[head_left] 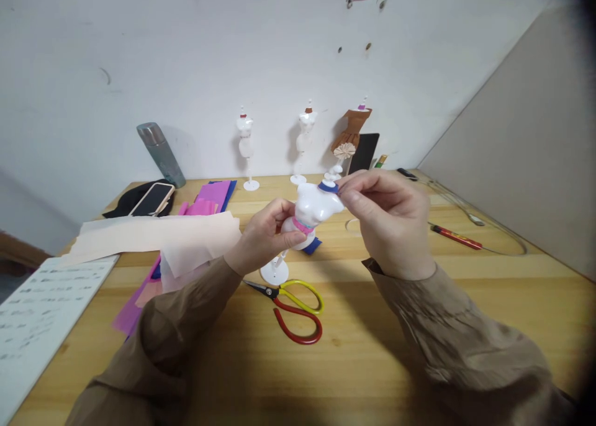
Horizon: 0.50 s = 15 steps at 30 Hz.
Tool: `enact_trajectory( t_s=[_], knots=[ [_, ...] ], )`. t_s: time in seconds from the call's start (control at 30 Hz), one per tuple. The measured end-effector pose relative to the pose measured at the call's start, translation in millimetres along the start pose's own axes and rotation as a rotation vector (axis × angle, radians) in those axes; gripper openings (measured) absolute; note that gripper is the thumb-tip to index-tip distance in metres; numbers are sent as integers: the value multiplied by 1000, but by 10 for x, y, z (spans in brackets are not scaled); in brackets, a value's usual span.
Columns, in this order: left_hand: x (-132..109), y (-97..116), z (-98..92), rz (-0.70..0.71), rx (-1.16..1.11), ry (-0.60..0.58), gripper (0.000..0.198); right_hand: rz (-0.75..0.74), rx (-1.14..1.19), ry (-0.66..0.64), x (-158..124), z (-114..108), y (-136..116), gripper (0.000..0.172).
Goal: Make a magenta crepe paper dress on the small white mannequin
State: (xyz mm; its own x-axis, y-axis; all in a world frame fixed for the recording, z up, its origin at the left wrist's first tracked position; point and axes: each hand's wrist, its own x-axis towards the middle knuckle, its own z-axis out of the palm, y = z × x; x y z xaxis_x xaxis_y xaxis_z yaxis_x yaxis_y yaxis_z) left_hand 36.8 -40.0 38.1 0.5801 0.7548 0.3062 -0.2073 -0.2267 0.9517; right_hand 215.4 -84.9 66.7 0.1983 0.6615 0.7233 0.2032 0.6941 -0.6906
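While the left grip point(262, 236) has its thumb and fingers wrapped round the waist of the white mannequin point(316, 203), the right grip point(391, 218) is pinched tight at the edge of the blue collar point(328, 187)! The figure is right there between the two, tilted, its round base point(274, 272) just below the left grip.

So what's done? The collar circles the neck, and a pink band point(302, 226) sits at the waist, just above the left thumb. What's left? Whether the collar's end is fixed, hidden by those right fingertips, I can't tell; the chest and shoulders are bare. I'd call it early going on this one!

Look beyond the grips: a mannequin in a brown dress point(354, 125) looks well advanced, while two others, one at the left point(245, 141) and one in the middle point(305, 137), wear little more than neckbands. Below the left grip, the scissors point(288, 307) lie on the worktop point(354, 351), untouched; to its left, a pale sheet point(153, 236) lies spread, also untouched.
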Motion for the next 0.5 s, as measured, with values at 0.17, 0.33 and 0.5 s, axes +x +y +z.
enact_trajectory(
  t_s=[0.17,0.33,0.5],
  knots=[
    [-4,1,5,-17,-17,8,32,19,49,-21,-5,-3,-1,9],
    [2,-29,3,2,-49,-3,31,42,132,-75,24,15,-28,29],
    [9,-54,-2,30,-43,-1,30,3,104,-34,34,48,-18,8]
  ],
)
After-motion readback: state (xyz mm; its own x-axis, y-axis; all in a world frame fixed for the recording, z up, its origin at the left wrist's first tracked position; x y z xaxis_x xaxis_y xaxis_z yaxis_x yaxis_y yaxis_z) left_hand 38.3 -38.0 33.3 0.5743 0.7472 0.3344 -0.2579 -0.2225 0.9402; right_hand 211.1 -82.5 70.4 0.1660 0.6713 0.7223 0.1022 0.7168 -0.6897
